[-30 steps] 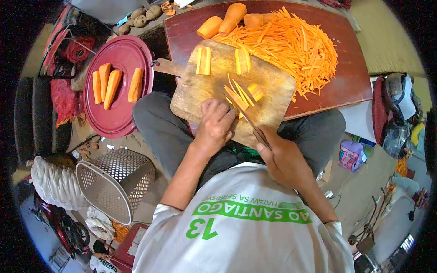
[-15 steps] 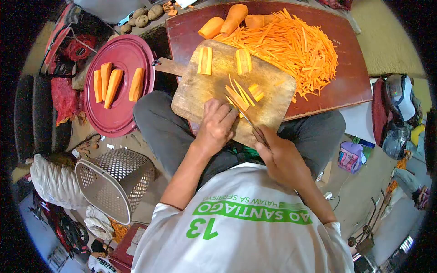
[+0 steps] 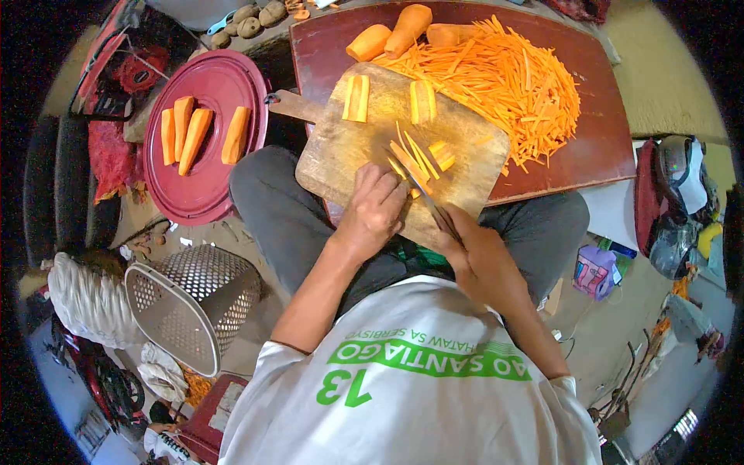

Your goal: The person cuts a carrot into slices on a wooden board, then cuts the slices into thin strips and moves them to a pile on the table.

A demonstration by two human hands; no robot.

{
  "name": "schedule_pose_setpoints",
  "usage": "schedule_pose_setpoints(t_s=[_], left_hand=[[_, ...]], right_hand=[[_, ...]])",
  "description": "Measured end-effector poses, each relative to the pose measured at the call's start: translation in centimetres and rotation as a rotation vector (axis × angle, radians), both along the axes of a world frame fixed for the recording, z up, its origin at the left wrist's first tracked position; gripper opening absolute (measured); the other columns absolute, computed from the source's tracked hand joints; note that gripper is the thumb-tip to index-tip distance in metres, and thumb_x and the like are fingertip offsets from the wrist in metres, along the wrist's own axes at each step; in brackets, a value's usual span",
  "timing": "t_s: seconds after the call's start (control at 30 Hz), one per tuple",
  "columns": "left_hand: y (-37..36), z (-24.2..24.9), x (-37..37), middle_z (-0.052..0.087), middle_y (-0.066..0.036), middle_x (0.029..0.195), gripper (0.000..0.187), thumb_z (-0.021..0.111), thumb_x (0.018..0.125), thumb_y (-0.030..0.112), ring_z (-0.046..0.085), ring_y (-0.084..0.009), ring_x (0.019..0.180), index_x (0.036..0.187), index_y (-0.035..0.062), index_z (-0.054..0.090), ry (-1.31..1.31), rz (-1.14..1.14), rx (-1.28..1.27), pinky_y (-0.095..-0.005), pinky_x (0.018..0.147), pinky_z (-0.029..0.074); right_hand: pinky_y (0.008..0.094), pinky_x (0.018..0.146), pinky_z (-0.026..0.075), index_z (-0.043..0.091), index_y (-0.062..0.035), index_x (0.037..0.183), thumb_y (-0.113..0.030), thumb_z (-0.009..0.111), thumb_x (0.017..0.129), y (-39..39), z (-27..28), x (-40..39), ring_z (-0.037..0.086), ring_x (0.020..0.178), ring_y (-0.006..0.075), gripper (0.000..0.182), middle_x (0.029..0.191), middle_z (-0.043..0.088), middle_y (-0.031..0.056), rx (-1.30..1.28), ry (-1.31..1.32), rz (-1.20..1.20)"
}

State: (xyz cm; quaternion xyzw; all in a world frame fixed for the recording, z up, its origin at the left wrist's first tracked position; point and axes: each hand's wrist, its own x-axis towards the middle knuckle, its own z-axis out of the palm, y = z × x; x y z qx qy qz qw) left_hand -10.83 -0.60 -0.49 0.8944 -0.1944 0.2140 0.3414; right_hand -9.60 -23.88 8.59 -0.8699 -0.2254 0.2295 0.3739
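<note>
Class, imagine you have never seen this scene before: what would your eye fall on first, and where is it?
The bright orange heap of carrot strips stands out most, spread over the dark red table beyond the wooden cutting board. Next comes the knife in the right hand, close to the left hand at the board. Off to the left, four carrot pieces lie on a round red lid.
</note>
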Motion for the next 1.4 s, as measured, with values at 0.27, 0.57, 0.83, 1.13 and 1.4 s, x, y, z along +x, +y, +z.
schedule_pose_setpoints(t_s=[0.27, 0.57, 0.83, 1.13, 1.4], left_hand=[[-0.1, -0.1, -0.1, 0.058, -0.017, 0.098, 0.052, 0.079, 0.061, -0.001, 0.058, -0.0392, 0.1, 0.112, -0.0056, 0.069, 0.006, 0.007, -0.007, -0.0521, 0.093, 0.05], [-0.2, -0.3, -0.1, 0.055, -0.017, 0.096, 0.049, 0.08, 0.059, 0.001, 0.057, -0.0397, 0.099, 0.106, -0.0058, 0.069, -0.037, 0.001, 0.008, -0.0517, 0.092, 0.049], [-0.3, -0.4, -0.1, 0.056, -0.017, 0.096, 0.047, 0.079, 0.059, 0.001, 0.057, -0.0401, 0.099, 0.104, -0.0056, 0.069, -0.041, 0.009, -0.009, -0.0519, 0.09, 0.049], [-0.5, 0.2, -0.2, 0.057, -0.016, 0.094, 0.036, 0.078, 0.065, -0.003, 0.058, -0.0387, 0.095, 0.1, -0.0039, 0.07, -0.027, 0.02, -0.045, -0.0503, 0.088, 0.049], [-0.6, 0.6, 0.1, 0.061, -0.015, 0.09, 0.024, 0.078, 0.071, -0.005, 0.061, -0.0369, 0.088, 0.094, -0.0015, 0.072, -0.046, 0.175, -0.163, -0.0473, 0.081, 0.052]], right_hand=[[0.048, 0.075, 0.055, 0.058, -0.0017, 0.14, -0.019, 0.059, 0.109, 1.1, -0.1, 1.9, 0.07, 0.083, 0.0466, 0.036, 0.093, 0.071, 0.0251, 0.168, 0.04, -0.021], [0.055, 0.082, 0.054, 0.055, -0.0009, 0.142, -0.017, 0.06, 0.107, 2.1, 0.2, 1.3, 0.071, 0.097, 0.0499, 0.039, 0.104, 0.072, 0.0292, 0.005, -0.047, 0.038], [0.0594, 0.082, 0.053, 0.053, -0.0012, 0.142, -0.018, 0.058, 0.108, 1.2, 1.5, 0.3, 0.07, 0.098, 0.0526, 0.037, 0.106, 0.071, 0.0307, 0.077, -0.024, 0.011], [0.0589, 0.083, 0.056, 0.056, -0.0009, 0.14, -0.024, 0.057, 0.109, 3.4, 0.4, 2.3, 0.071, 0.099, 0.0523, 0.039, 0.105, 0.073, 0.0306, -0.028, 0.052, 0.064], [0.0572, 0.084, 0.058, 0.059, -0.0013, 0.141, -0.028, 0.059, 0.108, 1.2, 1.5, 3.2, 0.072, 0.1, 0.0516, 0.042, 0.106, 0.074, 0.0296, 0.225, -0.086, -0.044]])
